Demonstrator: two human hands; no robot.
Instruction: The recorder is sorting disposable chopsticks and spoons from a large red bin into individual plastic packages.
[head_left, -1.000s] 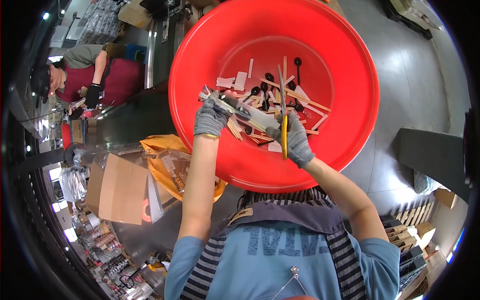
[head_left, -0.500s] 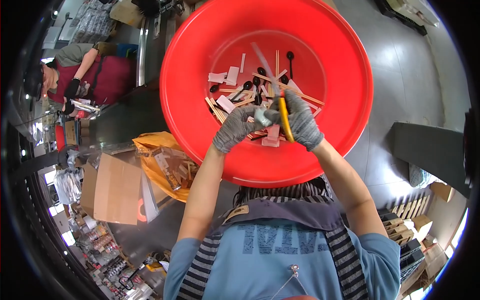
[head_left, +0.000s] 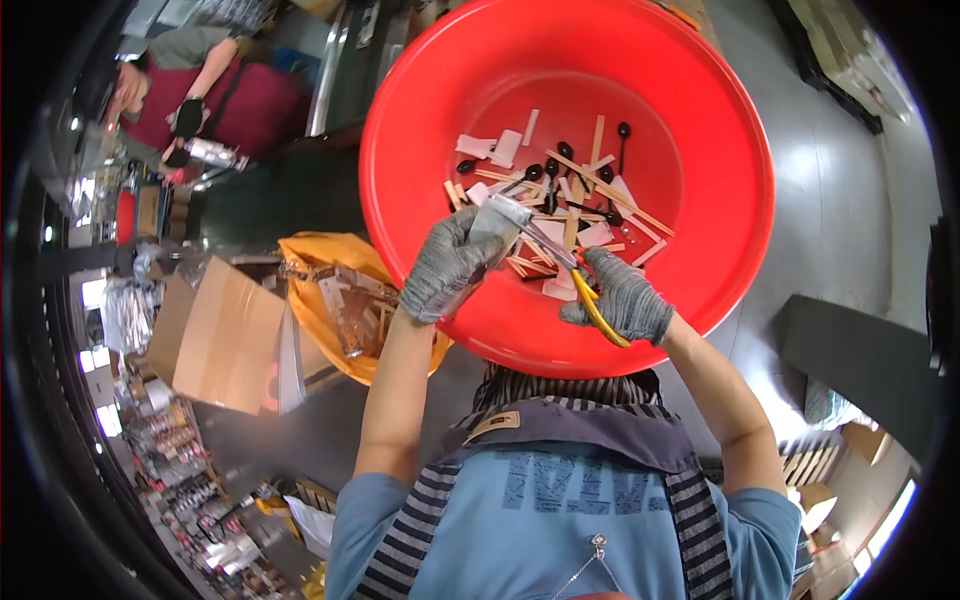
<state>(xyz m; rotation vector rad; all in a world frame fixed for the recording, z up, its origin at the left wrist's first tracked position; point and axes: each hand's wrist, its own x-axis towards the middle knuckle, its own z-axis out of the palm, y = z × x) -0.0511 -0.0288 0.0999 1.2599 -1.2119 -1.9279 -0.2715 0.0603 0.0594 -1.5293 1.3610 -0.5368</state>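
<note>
Both of my hands wear grey knit gloves and are over a large red tub point(head_left: 735, 110). My left hand point(head_left: 445, 265) is closed around a clear plastic packet point(head_left: 502, 218), its end sticking out past my fingers. In my right hand point(head_left: 632, 298) are scissors point(head_left: 598, 308) with yellow handles, the blades angled up and left to the packet's end. Whether the blades are cutting into the packet I cannot tell. On the tub's bottom lie loose black spoons point(head_left: 623, 148), wooden chopsticks point(head_left: 640, 208) and small white paper packets point(head_left: 506, 150).
Left of the tub stands an orange-yellow bag point(head_left: 312, 262) with clear packages inside, beside an open cardboard box point(head_left: 232, 335). At the upper left, a person in a dark red apron point(head_left: 250, 100) works with gloved hands. A dark grey panel point(head_left: 850, 350) juts in from the right.
My hands have moved apart, and the packet now shows in my left hand. The scissors have swung from pointing upward to pointing up-left at it. The tub sits further right in view.
</note>
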